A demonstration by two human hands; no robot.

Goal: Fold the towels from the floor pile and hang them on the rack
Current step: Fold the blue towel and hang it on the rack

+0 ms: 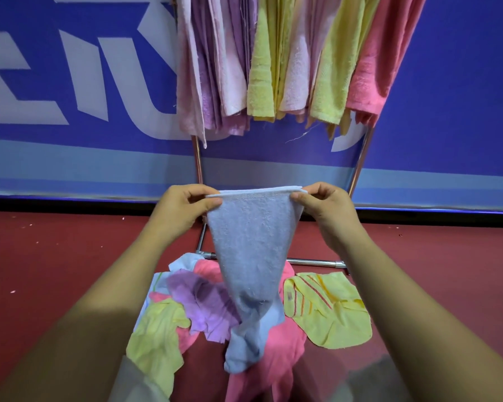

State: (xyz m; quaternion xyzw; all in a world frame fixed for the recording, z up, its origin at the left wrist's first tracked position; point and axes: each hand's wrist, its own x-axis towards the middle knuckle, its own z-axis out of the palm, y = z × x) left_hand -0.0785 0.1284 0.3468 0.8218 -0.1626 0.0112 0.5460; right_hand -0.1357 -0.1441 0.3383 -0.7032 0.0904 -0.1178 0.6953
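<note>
The left hand (183, 210) and right hand (325, 207) each pinch a top corner of the light blue towel (247, 256). Its long axis hangs straight down over the floor pile (328, 309), below the rack (357, 169)

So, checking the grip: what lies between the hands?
The top edge of the blue towel, stretched between left hand and right hand, each pinching a corner; head view.

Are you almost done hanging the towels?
Not yet. Lots of towels already hang on the rack. The left hand and right hand pinch a blue towel by its top corners. A pile of pink, yellow and purple towels lies on the floor.
</note>
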